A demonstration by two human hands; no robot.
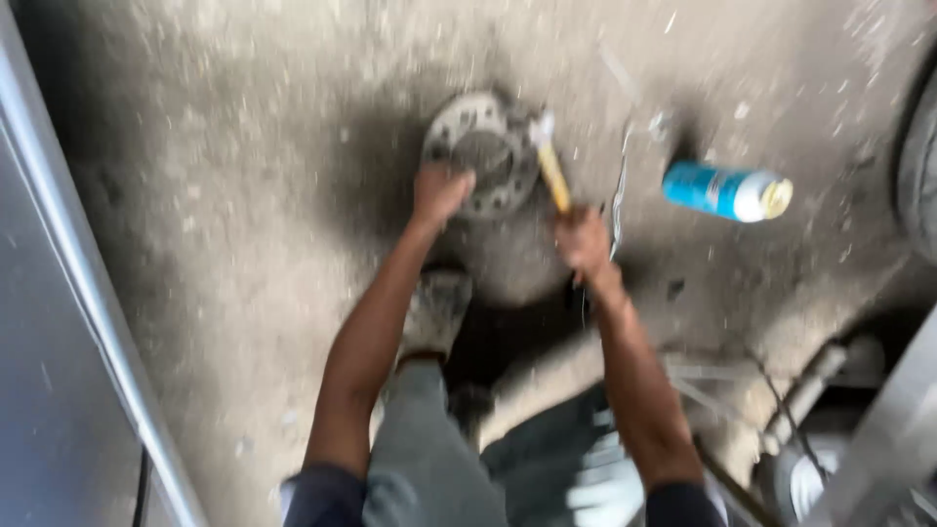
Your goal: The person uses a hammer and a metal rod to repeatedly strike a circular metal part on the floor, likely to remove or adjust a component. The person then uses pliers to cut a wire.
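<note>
A round metal disc with bolt holes (pixel 485 146) lies on the dusty concrete floor (pixel 244 215). My left hand (pixel 439 192) grips the near edge of that disc. My right hand (pixel 583 239) is closed around the yellow wooden handle of a small hammer (pixel 551 171), whose metal head rests at the disc's right rim. The picture is blurred by motion. My shoe (pixel 436 307) stands just below the disc.
A blue spray can with a white end (pixel 727 191) lies on its side to the right. A grey metal edge (pixel 68 273) runs down the left. Metal parts and a tyre (pixel 917 166) sit at the right.
</note>
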